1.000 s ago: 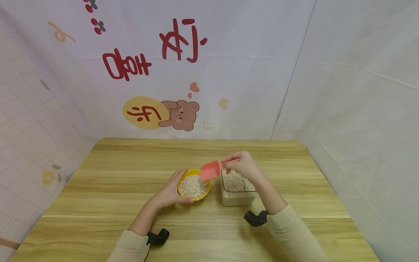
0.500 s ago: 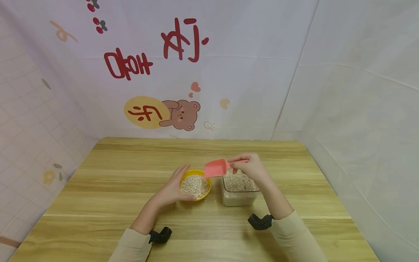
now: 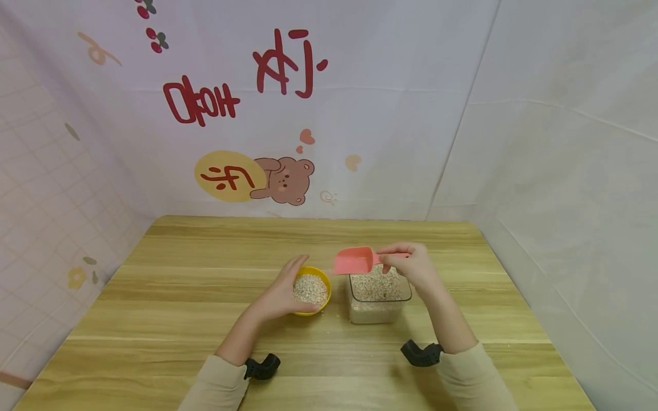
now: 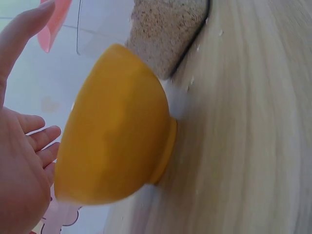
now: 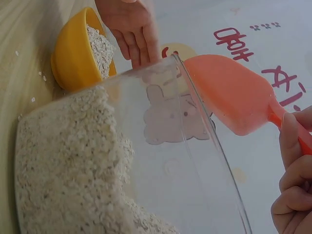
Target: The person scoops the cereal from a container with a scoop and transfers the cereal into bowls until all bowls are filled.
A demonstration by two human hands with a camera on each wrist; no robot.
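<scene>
A yellow bowl [image 3: 329, 287] filled with oat flakes [image 3: 311, 290] stands on the table. My left hand [image 3: 280, 292] hovers at its left side, fingers spread and relaxed; in the left wrist view the palm and fingers look apart from the bowl's wall [image 4: 114, 126]. My right hand [image 3: 413, 267] pinches the handle of a pink scoop [image 3: 354, 261], which shows no oats inside. The scoop is held above the back left of a clear square container [image 3: 376, 317], partly full of oats [image 3: 377, 284]. Fingers curl round the scoop handle [image 5: 304, 139] in the right wrist view.
A few stray flakes [image 5: 33, 99] lie on the wooden table [image 3: 329, 365] between bowl and container. Behind the table hangs a white printed cloth [image 3: 390, 114], with more cloth at both sides. Black wrist mounts [image 3: 421, 354] stick out from the sleeves.
My right hand has carried the scoop rightward, from over the bowl to over the container. My left hand has loosened from the bowl's side and shifted slightly right over its rim.
</scene>
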